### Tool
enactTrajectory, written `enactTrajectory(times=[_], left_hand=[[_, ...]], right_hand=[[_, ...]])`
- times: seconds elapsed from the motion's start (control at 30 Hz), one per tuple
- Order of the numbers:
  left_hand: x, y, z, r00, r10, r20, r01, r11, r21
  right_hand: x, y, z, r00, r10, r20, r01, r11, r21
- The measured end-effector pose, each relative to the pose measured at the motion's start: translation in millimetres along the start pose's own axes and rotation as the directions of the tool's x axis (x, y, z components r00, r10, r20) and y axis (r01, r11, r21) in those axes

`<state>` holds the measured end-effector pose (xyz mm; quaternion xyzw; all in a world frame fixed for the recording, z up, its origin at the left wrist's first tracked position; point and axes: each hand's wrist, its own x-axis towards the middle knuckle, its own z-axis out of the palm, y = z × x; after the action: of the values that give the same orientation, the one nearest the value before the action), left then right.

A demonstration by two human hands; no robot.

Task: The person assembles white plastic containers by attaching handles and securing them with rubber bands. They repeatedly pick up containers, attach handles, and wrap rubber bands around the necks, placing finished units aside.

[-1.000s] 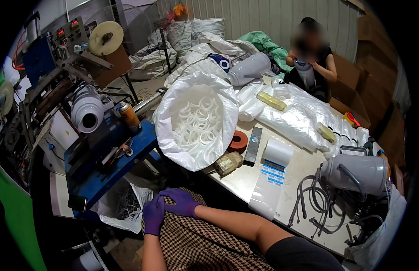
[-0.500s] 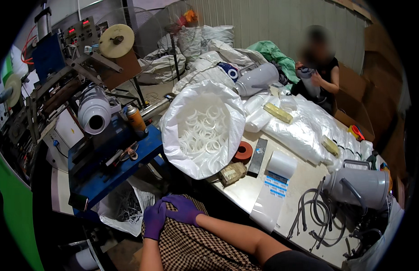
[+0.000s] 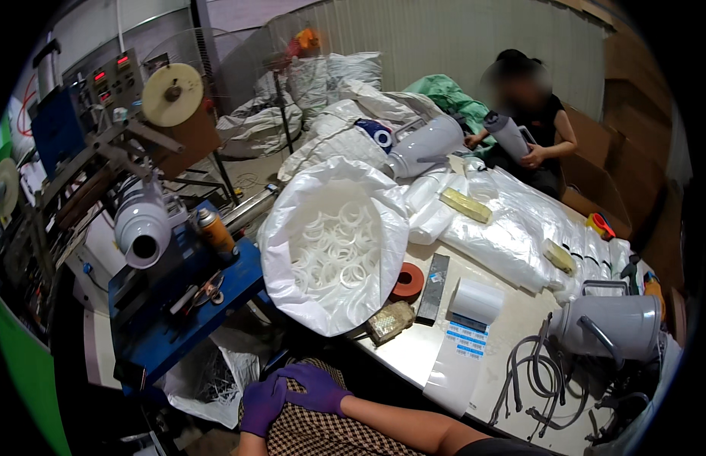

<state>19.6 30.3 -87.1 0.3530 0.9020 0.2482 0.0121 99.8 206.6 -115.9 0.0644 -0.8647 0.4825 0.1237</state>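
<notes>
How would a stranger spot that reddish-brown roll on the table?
Find the big open white bag holding white plastic rings. Just right of it on the pale table, between the bag and a long dark grey bar, lies the roll. Its round, reddish-brown form sets it apart from the straight bar and blocky brownish bundle.

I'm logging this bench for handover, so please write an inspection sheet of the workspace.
Surface: white table, partly covered by translucent plastic packaging.
Things at hand: checkered cloth under the left hand and right hand; white bag of translucent rings beyond.
Clutter: red roll, dark grey bar and wrapped block near the bag.
Hands: both purple-gloved, touching each other.
Cables: grey cords or straps looped on the table; cannot tell which.
Surroundings: co-worker holding a grey jug; control panel at left.
</notes>
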Motion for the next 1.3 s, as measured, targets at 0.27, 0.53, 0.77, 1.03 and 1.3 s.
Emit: enactTrajectory(times=[0.27,0.53,0.77,1.03,1.3], left_hand=[[28.2,26.7,13.2,0.999,-0.048,0.023,0.052,0.978,-0.202],[55.8,47.3,37.7,0.993,0.117,-0.028,-0.119,0.929,-0.351],[54.0,50.7,34.1,0.994,0.103,0.037,-0.089,0.96,-0.264],[36.1,32.3,9.8,1.0,0.023,0.005,-0.021,0.955,-0.296],[23.8,13.4,-6.6,0.994,-0.101,0.05,0.106,0.99,-0.096]], right_hand=[[-17.4,17.0,-14.1,0.994,0.094,-0.062,-0.092,0.995,0.022],[-34.6,23.0,-45.3,0.976,0.194,-0.102,-0.19,0.98,0.056],[-35.8,13.7,-55.4,0.98,0.137,-0.142,-0.126,0.988,0.085],[-20.5,12.3,-16.5,0.988,0.097,-0.123,-0.095,0.995,0.016],[-6.2,2.7,1.5,0.993,0.048,-0.109,-0.047,0.999,0.01]])
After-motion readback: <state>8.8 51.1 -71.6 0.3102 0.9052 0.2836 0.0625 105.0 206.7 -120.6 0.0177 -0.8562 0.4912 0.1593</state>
